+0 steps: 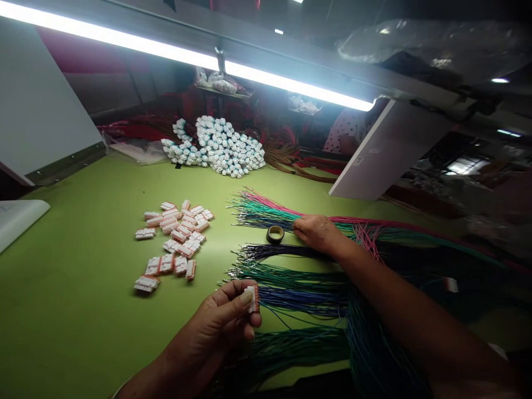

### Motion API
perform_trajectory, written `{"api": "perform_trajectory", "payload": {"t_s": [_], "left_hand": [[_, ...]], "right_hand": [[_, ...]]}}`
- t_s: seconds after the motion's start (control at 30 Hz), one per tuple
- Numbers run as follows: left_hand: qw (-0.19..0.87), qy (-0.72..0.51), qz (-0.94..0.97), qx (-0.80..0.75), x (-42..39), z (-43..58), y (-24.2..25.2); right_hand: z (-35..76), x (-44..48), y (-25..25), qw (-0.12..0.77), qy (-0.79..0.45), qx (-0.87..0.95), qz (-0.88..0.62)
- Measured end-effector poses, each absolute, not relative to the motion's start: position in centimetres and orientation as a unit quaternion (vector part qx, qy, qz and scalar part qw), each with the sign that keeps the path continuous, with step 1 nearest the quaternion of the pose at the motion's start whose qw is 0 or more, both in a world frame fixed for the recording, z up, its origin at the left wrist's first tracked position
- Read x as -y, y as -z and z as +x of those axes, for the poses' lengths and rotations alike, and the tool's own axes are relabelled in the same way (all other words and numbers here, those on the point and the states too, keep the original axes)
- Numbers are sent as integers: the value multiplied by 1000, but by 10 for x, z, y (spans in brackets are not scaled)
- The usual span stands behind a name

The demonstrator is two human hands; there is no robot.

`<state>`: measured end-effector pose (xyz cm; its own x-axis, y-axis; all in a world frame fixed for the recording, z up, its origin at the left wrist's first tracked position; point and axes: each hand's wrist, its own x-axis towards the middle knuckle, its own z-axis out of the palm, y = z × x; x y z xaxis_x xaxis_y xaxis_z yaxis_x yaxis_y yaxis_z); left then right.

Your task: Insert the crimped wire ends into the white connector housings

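My left hand [226, 313] pinches a white and orange connector [253, 299] between thumb and fingers, low in the middle of the head view. A few thin wires run right from that connector. Farther up and right, my right hand [318, 231] rests on the upper bundle of pink, green and dark wires [270, 209], its fingers closed; what they grip is hidden. Just left of it lies a black tape roll [275, 234]. Dark, green and blue wire bundles [299, 274] with bare metal ends pointing left lie between my hands. Loose connectors [178, 233] lie scattered on the left.
A heap of white connectors [224, 147] with brown wires sits at the back of the green table [91, 244]. A white panel [366, 155] stands at the back right. A lit tube lamp [291, 80] hangs overhead. Behind the table, a person in spotted clothing [343, 130] is partly visible.
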<state>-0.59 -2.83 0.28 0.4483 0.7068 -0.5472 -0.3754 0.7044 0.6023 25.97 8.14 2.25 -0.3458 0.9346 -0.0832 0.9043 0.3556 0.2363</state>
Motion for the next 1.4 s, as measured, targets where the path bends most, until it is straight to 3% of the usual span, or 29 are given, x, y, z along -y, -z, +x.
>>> {"api": "perform_trajectory", "payload": {"t_s": [0.33, 0.67, 1.07, 1.4], "left_hand": [[826, -336, 186, -412, 29, -5, -7], [830, -329, 186, -411, 29, -5, -6], [834, -326, 203, -396, 29, -7, -2], [857, -317, 209, -349, 32, -6, -1]], "right_hand": [[252, -97, -23, 129, -14, -831, 541], [284, -81, -15, -108, 93, -819, 556], [207, -27, -36, -329, 259, -812, 407], [194, 26, -33, -340, 399, -707, 475]]}}
